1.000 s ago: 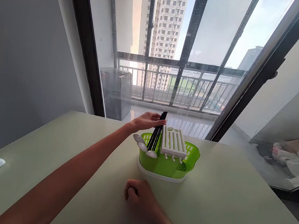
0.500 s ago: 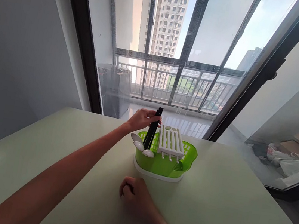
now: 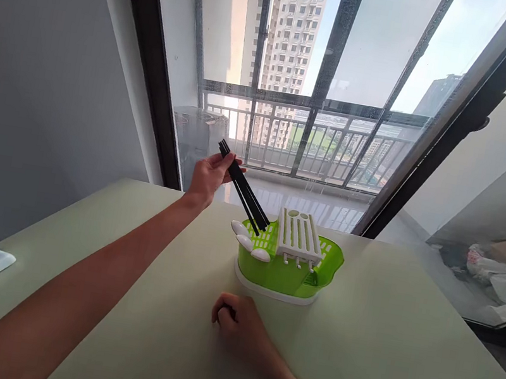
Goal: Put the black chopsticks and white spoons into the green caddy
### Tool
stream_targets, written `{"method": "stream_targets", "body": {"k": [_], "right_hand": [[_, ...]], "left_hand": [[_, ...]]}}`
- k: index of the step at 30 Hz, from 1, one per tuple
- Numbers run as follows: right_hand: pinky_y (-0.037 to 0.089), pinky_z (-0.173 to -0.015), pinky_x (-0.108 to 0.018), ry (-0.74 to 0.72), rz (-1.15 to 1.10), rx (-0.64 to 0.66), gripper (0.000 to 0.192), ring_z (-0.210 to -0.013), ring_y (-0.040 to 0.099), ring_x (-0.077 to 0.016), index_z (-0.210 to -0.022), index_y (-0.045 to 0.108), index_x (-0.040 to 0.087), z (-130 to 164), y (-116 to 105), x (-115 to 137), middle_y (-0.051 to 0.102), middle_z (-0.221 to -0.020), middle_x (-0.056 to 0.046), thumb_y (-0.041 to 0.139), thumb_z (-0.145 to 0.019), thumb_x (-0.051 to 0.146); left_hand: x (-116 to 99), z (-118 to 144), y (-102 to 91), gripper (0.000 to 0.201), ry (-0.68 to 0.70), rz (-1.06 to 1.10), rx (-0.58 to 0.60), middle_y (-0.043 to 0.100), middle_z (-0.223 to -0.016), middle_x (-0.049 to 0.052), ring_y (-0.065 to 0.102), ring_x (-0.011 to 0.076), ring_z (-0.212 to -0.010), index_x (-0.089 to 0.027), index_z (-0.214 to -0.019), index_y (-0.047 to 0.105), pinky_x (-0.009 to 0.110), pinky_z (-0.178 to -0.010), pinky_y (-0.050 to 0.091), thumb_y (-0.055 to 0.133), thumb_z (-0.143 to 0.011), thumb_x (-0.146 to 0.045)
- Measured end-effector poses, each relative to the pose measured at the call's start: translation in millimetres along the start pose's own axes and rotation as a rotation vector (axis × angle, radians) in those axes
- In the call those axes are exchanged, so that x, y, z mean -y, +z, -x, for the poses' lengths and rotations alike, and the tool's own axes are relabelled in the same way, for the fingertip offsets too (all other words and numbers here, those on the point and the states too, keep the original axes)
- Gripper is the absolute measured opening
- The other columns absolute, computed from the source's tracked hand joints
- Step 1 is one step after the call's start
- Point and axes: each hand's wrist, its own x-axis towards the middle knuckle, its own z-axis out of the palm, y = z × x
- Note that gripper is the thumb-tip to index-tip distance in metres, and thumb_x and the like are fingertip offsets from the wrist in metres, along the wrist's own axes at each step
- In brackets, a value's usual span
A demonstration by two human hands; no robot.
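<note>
A high-rise flat: a pale table (image 3: 374,362) faces tall sliding glass doors (image 3: 349,70), a railed balcony (image 3: 317,148) and tower blocks (image 3: 293,23) beyond.

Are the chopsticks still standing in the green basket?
No, the left hand holds the chopsticks tilted above the basket.

Single head-worn view, positioned above the near edge of the counter (image 3: 398,366), facing forward and slightly down. Both forearms enter from the bottom edge at close range. The green rack (image 3: 288,272) sits mid-frame; the balcony window (image 3: 297,94) fills the upper background.
</note>
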Motion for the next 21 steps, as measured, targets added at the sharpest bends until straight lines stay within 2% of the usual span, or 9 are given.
{"method": "stream_targets", "body": {"k": [3,6,10,12,15,18,21], "right_hand": [[0.022,-0.051,-0.022,0.010,0.013,0.008,0.024,-0.052,0.040,-0.0093,-0.065,0.063,0.019,1,-2,2,0.049,-0.053,0.006,0.047,-0.077,0.005],[0.023,-0.051,-0.022,0.010,0.012,0.012,0.025,-0.052,0.041,-0.0096,-0.065,0.063,0.019,2,-2,4,0.049,-0.053,0.006,0.046,-0.077,0.004],[0.024,-0.051,-0.022,0.013,0.022,0.013,0.025,-0.053,0.042,-0.0102,-0.067,0.063,0.019,2,-2,4,0.050,-0.054,0.006,0.046,-0.077,0.004],[0.025,-0.052,-0.022,0.017,0.032,0.021,0.025,-0.053,0.043,-0.0103,-0.067,0.064,0.019,2,-2,3,0.051,-0.055,0.005,0.046,-0.078,0.005],[0.025,-0.051,-0.022,0.020,0.029,0.034,0.025,-0.052,0.041,-0.0101,-0.067,0.063,0.019,2,-2,2,0.049,-0.054,0.006,0.045,-0.077,0.005],[0.024,-0.051,-0.022,0.006,0.009,0.030,0.023,-0.052,0.040,-0.0101,-0.066,0.061,0.019,3,-2,3,0.049,-0.054,0.006,0.045,-0.076,0.006],[0.024,-0.051,-0.023,0.001,0.000,0.025,0.023,-0.052,0.041,-0.0104,-0.065,0.060,0.020,4,-3,3,0.049,-0.054,0.006,0.045,-0.075,0.006]], "left_hand": [[5,-5,-28.4,0.015,-0.062,0.145,-0.261,0.076,-0.085,0.005,0.078,0.0184,-0.078,-0.012,-0.087,0.068,0.038,-0.088,0.063,0.075,-0.090,-0.025],[11,-6,-65.5,0.010,-0.183,0.197,-0.465,0.075,-0.084,0.002,0.077,0.0150,-0.075,-0.013,-0.090,0.067,0.034,-0.083,0.065,0.073,-0.092,-0.020],[15,2,-121.4,0.005,-0.289,0.152,-0.558,0.070,-0.072,-0.002,0.073,0.0105,-0.065,-0.013,-0.097,0.064,0.029,-0.077,0.066,0.060,-0.100,-0.014],[15,11,-147.9,0.010,-0.376,0.104,-0.542,0.069,-0.069,-0.002,0.072,0.0101,-0.062,-0.013,-0.095,0.064,0.027,-0.074,0.066,0.056,-0.101,-0.011],[12,26,-181.3,0.011,-0.539,0.013,-0.455,0.073,-0.073,0.001,0.075,0.0139,-0.068,-0.014,-0.091,0.067,0.026,-0.072,0.066,0.060,-0.097,-0.009],[8,41,-207.0,0.006,-0.687,-0.073,-0.361,0.077,-0.082,0.007,0.077,0.0192,-0.075,-0.013,-0.089,0.071,0.028,-0.074,0.066,0.071,-0.089,-0.007],[3,49,-228.0,0.014,-0.828,-0.194,-0.230,0.079,-0.089,0.011,0.078,0.0246,-0.081,-0.011,-0.088,0.074,0.029,-0.075,0.065,0.083,-0.077,-0.009]]}}
